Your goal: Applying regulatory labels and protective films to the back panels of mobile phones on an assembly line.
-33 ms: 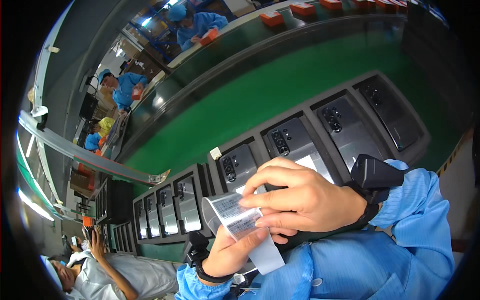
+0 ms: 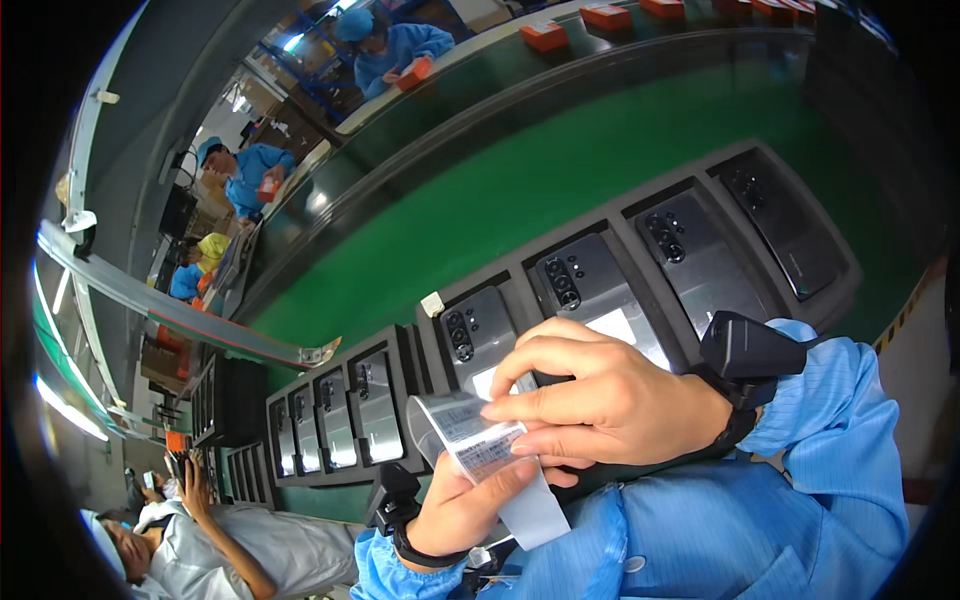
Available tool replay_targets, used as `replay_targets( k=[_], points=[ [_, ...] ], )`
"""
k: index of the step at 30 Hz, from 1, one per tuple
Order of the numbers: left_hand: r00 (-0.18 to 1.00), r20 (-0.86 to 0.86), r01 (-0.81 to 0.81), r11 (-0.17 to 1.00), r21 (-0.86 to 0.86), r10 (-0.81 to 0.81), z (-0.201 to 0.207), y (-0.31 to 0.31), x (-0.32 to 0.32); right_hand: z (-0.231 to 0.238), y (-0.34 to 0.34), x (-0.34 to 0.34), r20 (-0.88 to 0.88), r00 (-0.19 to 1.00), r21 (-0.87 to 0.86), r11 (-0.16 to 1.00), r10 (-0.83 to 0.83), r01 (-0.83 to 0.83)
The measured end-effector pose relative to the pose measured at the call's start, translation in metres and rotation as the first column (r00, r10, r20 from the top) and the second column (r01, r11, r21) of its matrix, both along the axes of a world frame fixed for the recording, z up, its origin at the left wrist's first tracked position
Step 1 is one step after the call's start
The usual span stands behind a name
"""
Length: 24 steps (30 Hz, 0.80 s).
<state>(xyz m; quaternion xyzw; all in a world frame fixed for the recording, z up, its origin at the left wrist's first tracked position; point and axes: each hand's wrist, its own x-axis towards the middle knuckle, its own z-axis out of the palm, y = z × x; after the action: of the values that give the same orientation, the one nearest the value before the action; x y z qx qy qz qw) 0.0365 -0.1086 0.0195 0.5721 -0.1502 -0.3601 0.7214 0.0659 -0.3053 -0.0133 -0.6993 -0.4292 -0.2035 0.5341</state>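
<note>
**Label strip held between both hands above a row of phones**

Head view: the left hand (image 2: 462, 508) has its fingers closed on the lower part of a strip of printed labels (image 2: 480, 445), thumb pressed on its face. The right hand (image 2: 600, 400) pinches the strip's upper edge with fingertips drawn together. The strip hangs curled between them, just above the foam tray (image 2: 425, 365) of grey phones (image 2: 585, 290).

The thin strip could crease, tear or stick to itself if the hands pull unevenly; a loosened label might land crooked on a phone back.

More trays (image 2: 330, 420) run leftward along the green conveyor belt (image 2: 520, 190). Orange boxes (image 2: 545, 37) sit on the far counter (image 2: 470, 60), where other people in blue coats work. A person in white (image 2: 200, 550) sits at lower left. The wrist-worn black devices crowd the space near the strip.
</note>
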Motion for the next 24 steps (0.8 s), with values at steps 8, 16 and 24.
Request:
replay_targets(
  k=[8, 16, 24],
  points=[
    [0.972, -0.103, -0.233, 0.932, -0.279, 0.212, -0.021, 0.005, -0.027, -0.001, 0.020, -0.006, 0.110, 0.994, 0.064, 0.998, -0.029, 0.022],
    [0.828, -0.409, -0.486, 0.855, -0.179, 0.384, -0.009, 0.003, -0.031, -0.013, 0.042, -0.018, 0.637, 0.690, 0.044, 0.910, -0.344, 0.413],
    [0.809, -0.447, -0.553, 0.753, -0.356, 0.383, -0.009, 0.017, -0.044, -0.011, 0.059, -0.038, 0.611, 0.700, -0.012, 0.880, -0.370, 0.476]
  ],
)
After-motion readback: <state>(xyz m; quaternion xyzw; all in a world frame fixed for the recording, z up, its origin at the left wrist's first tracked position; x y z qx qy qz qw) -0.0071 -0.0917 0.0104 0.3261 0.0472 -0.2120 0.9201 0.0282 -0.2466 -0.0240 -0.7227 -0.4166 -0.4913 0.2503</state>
